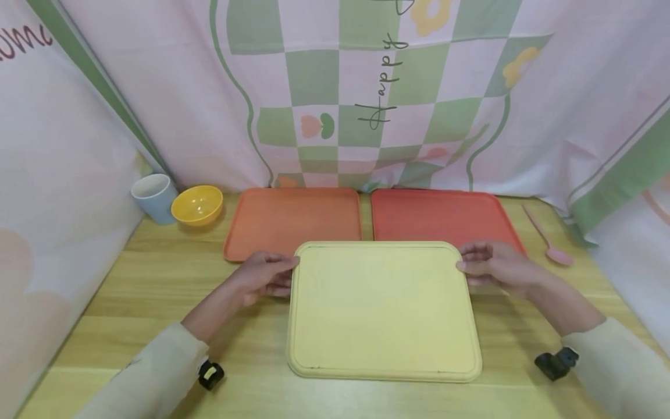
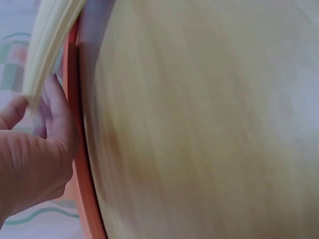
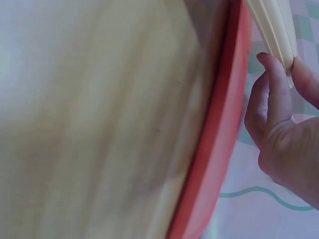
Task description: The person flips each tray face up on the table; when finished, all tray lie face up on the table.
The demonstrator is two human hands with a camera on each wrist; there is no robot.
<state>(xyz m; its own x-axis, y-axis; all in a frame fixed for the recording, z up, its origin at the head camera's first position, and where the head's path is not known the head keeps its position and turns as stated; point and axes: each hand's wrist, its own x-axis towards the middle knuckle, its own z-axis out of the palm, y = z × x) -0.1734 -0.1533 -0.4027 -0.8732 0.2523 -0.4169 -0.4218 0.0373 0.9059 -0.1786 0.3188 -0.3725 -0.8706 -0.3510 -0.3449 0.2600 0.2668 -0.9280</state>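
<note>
A pale yellow rectangular tray (image 1: 384, 314) is held above the table between both hands. My left hand (image 1: 264, 274) pinches its far left corner, thumb on top and fingers beneath; the left wrist view shows that hand (image 2: 37, 144) on the tray's edge (image 2: 47, 50). At the far right corner my right hand (image 1: 497, 269) pinches the rim in the same way, and the right wrist view shows the thumb and fingers of the hand (image 3: 286, 124) on either side of the edge (image 3: 274, 30). Behind lie an orange tray (image 1: 295, 221) and a red tray (image 1: 437, 215), partly covered by the yellow one.
A blue cup (image 1: 156, 199) and a yellow bowl (image 1: 198, 206) stand at the back left of the wooden table (image 1: 157, 279). A pink spoon (image 1: 555, 250) lies at the back right. A patterned curtain (image 1: 361, 87) hangs behind the trays.
</note>
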